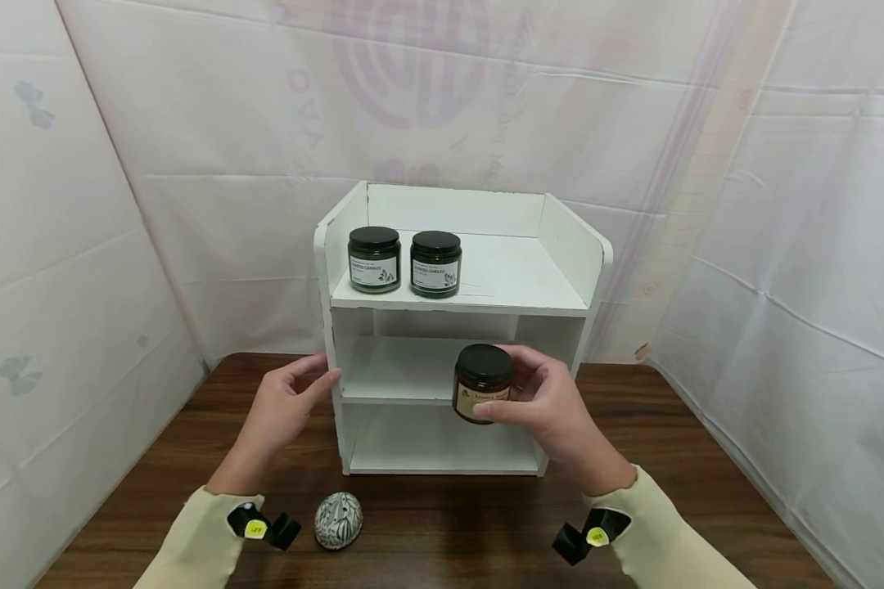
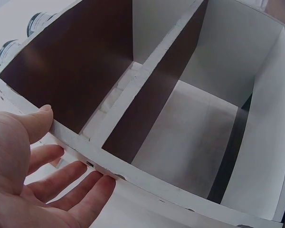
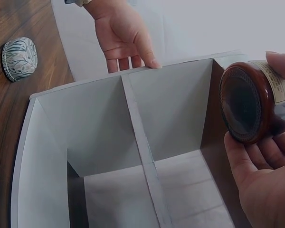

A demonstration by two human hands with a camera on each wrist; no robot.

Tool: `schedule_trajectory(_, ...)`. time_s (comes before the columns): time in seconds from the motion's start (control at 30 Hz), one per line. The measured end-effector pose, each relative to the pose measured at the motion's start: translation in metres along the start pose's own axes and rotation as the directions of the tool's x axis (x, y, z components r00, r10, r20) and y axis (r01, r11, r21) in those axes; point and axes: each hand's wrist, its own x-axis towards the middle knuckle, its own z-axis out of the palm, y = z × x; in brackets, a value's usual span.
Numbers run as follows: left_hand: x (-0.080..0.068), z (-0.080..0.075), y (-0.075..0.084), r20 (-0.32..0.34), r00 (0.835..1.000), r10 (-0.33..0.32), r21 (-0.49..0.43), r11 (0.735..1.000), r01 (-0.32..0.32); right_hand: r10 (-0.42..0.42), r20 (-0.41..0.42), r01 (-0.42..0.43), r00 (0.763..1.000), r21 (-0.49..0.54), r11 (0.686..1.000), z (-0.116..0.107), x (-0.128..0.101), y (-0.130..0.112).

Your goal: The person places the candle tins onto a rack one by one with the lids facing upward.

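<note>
The amber candle jar [image 1: 483, 383] with a black lid is held in the air in front of the middle level of the white shelf unit [image 1: 595, 245], at its right side. The right hand [image 1: 552, 402] has it in its grip, thumb along the lower front and fingers curled round the back; in the right wrist view the jar [image 3: 247, 104] lies on its side against the palm, base toward the camera. The left hand [image 1: 283, 405] rests with straight, relaxed fingers against the shelf unit's left wall, thumb on the front edge, holding nothing. Two green candle jars [image 1: 374, 259] stand side by side at the left of the top shelf. A patterned egg-shaped ornament [image 1: 338, 519] lies on the brown desk [image 1: 707, 483], near the left wrist.
</note>
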Motion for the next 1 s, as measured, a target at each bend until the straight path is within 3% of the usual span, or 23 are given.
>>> schedule_trajectory(1.0, 0.002, -0.001, -0.003, -0.003, 1.000, 0.017, 0.017, 1.000, -0.017, -0.016, 0.037, 0.018, 0.999, -0.056, 0.998, -0.007, 0.013, -0.027)
